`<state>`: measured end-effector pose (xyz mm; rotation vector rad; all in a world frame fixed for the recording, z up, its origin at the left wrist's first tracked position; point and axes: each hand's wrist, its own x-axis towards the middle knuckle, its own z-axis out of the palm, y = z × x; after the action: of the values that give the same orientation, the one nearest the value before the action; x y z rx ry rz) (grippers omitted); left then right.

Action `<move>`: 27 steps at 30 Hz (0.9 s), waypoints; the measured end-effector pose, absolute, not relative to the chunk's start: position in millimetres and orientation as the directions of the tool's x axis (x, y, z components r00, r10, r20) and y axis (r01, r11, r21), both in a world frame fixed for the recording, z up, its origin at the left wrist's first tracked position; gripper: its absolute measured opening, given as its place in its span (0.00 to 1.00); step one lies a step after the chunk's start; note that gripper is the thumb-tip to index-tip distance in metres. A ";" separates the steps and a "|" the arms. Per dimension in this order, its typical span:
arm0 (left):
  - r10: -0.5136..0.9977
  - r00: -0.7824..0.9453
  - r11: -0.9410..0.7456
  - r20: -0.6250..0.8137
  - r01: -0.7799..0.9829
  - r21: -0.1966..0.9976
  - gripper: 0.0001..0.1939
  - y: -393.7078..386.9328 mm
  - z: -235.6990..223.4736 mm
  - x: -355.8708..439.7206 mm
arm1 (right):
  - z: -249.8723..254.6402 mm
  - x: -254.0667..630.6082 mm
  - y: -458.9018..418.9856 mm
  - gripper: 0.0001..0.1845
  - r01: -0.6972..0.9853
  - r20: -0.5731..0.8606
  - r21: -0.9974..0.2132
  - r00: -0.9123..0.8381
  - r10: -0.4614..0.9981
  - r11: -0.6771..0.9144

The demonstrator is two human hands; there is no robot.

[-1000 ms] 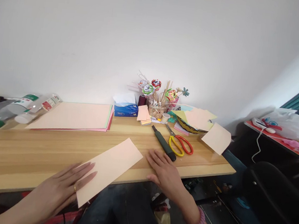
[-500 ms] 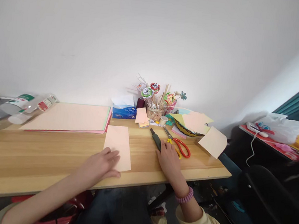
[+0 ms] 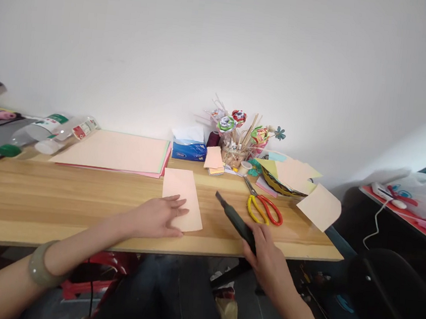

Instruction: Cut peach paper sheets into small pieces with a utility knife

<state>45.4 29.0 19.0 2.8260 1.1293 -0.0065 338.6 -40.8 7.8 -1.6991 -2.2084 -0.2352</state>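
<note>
A peach paper rectangle (image 3: 181, 195) lies lengthwise on the wooden table (image 3: 60, 199). My left hand (image 3: 157, 217) rests flat on its near end, fingers spread, a green bangle on the wrist. My right hand (image 3: 269, 259) is closed around the handle of a dark utility knife (image 3: 234, 218), held just above the table's front edge to the right of the paper. Its tip points toward the back left.
Yellow and red scissors (image 3: 263, 209) lie right of the knife. A stack of coloured sheets (image 3: 117, 152), a blue tissue box (image 3: 188, 149), a jar of paper flowers (image 3: 235, 141), loose papers (image 3: 318, 206) and plastic bottles (image 3: 44, 134) line the back. A dark chair (image 3: 392, 295) stands right.
My right hand went to the knife, closed on it and drew it toward the front edge. The left hand turned the paper lengthwise and now holds it flat.
</note>
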 end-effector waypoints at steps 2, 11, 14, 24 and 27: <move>0.688 0.725 -0.721 -0.021 0.686 0.096 0.29 28.9 18.6 44.6 | 9.5 341.3 -59.6 0.18 0.926 0.361 -0.106 -0.305 0.881 0.364; 0.665 0.747 -0.744 0.029 0.658 0.112 0.23 31.7 17.1 42.8 | -11.0 348.2 -94.2 0.30 0.851 0.269 0.129 -0.524 0.808 0.509; 0.657 0.752 -0.753 0.053 0.650 0.105 0.23 33.3 15.6 42.2 | -11.2 346.2 -92.7 0.28 0.858 0.285 0.174 -0.514 0.809 0.484; 0.675 0.728 -0.738 0.121 0.670 0.085 0.22 43.6 11.3 46.1 | -5.3 341.7 -90.6 0.26 0.839 0.319 0.202 -0.544 0.776 0.505; 0.690 0.710 -0.722 0.142 0.687 0.077 0.22 50.2 14.1 55.5 | -2.3 337.1 -89.9 0.24 0.851 0.354 0.200 -0.524 0.774 0.485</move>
<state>55.5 50.2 14.1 2.8878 1.1634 0.2510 337.1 -89.9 -2.3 -1.3985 -2.5146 -0.5216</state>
